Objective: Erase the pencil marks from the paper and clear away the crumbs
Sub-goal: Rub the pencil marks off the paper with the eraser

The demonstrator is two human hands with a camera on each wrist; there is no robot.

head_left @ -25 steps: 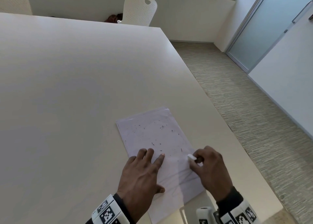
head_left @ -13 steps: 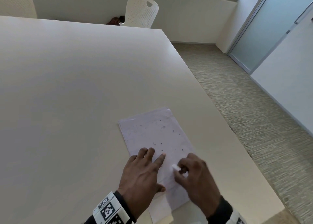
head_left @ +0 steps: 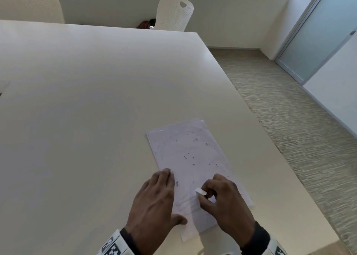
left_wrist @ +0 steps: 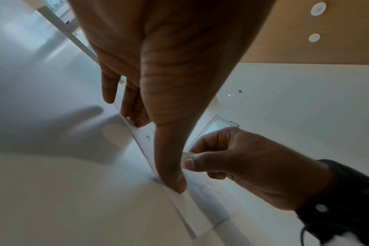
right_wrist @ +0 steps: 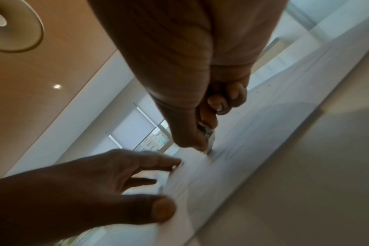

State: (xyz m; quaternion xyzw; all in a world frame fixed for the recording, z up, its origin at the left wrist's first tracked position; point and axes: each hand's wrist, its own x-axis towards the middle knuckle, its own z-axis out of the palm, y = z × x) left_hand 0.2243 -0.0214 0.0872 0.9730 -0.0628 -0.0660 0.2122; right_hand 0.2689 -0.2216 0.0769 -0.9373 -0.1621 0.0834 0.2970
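Observation:
A white sheet of paper (head_left: 185, 154) lies on the cream table (head_left: 87, 100) near its right edge, dotted with several dark eraser crumbs (head_left: 195, 139). Faint pencil lines show on its near part. My left hand (head_left: 154, 202) lies flat with straight fingers on the paper's left edge, thumb (left_wrist: 173, 181) pressing the sheet (left_wrist: 198, 199). My right hand (head_left: 226, 202) pinches a small white eraser (head_left: 201, 192) between thumb and fingers, its tip on the paper. The right wrist view shows the eraser (right_wrist: 209, 138) touching the sheet (right_wrist: 253, 141) beside the left hand (right_wrist: 84, 188).
Two white perforated chairs (head_left: 173, 13) (head_left: 32, 5) stand beyond the table's far edge. The table's right edge (head_left: 270, 148) runs close to the paper, with striped carpet (head_left: 299, 129) below it. A frosted glass door (head_left: 316, 36) is at the far right.
My right hand has carried the eraser from the paper's right edge leftward to the middle of its near part. The left hand has shifted slightly left on the sheet.

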